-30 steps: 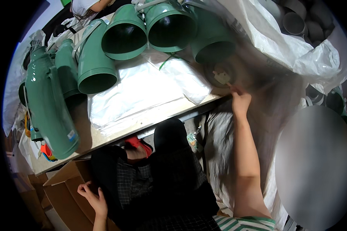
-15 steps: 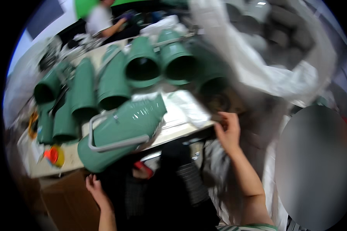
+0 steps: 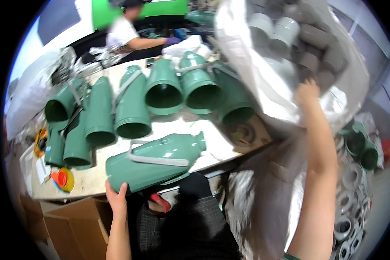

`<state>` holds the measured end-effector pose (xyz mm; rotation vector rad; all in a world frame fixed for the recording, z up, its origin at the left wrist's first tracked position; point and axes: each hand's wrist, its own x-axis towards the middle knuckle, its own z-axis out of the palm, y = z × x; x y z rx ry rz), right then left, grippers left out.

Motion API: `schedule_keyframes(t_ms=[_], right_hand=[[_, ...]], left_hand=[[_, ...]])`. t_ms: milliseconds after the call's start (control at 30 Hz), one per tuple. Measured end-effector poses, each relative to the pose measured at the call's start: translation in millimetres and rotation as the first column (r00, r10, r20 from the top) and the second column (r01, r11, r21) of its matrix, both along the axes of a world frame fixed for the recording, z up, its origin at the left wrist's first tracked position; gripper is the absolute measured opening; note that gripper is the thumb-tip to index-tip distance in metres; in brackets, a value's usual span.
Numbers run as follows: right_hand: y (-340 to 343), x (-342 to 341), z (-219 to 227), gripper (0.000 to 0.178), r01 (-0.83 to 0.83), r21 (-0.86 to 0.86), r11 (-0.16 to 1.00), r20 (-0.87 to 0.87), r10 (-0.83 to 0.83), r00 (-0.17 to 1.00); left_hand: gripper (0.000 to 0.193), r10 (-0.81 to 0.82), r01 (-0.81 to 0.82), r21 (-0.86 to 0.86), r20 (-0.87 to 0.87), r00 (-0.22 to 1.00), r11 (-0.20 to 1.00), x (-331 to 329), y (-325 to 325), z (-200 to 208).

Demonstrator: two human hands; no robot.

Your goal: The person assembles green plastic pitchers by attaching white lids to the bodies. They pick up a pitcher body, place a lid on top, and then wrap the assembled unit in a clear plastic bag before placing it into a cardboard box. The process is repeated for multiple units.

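A green vacuum-flask casing with a grey handle lies on its side along the table's front edge, its narrow neck pointing right. My left hand touches its wide lower end, thumb and fingers apart rather than wrapped round it. With the arm stretched forward, my right hand is at the near side of a large white bag, close to the grey cylindrical cups inside. Its fingertips are partly hidden, and whether they grip a cup cannot be told.
Several more green casings lie in a row across the table, open ends towards me. Red and yellow round pieces sit at the left. Below is a cardboard box; grey rings fill the lower right. Another person works behind.
My right hand has moved from the table's front edge up and right to the bag. My left hand has come up against the casing, which now lies further right. The view has shifted.
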<state>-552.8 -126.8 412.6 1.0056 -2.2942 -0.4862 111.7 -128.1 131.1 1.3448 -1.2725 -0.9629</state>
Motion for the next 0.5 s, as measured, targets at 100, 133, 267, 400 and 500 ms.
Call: schedule_keyframes(t_ms=[100,133,267,400,500], right_hand=[[-7.3,9.3,-11.3,0.034,0.072,0.002,0.997,-0.011,-0.072,0.997],[-4.3,4.0,-17.7,0.031,0.043,-0.058,0.997,-0.052,-0.046,0.998],[-1.7,0.7,-22.6,0.037,-0.149,-0.068,0.986,-0.029,0.147,0.989],[-6.6,-11.4,-16.9,0.041,-0.034,0.041,0.999,0.046,0.032,0.998],[-16.5,6.3,-10.8,0.044,0.025,-0.032,0.999,0.172,-0.019,0.985]], left_hand=[[0.048,0.009,0.047,0.169,-0.317,0.948,0.984,0.3,0.8,11.7],[0.045,0.004,0.072,0.207,-0.345,0.938,0.976,-0.5,3.2,13.1],[0.038,-0.051,0.136,0.184,-0.405,0.913,0.974,5.0,10.0,18.3],[0.031,-0.063,0.128,0.172,-0.340,0.938,0.977,4.9,17.8,15.5],[0.029,-0.027,0.070,0.092,-0.406,0.914,0.993,10.3,23.9,16.6]])
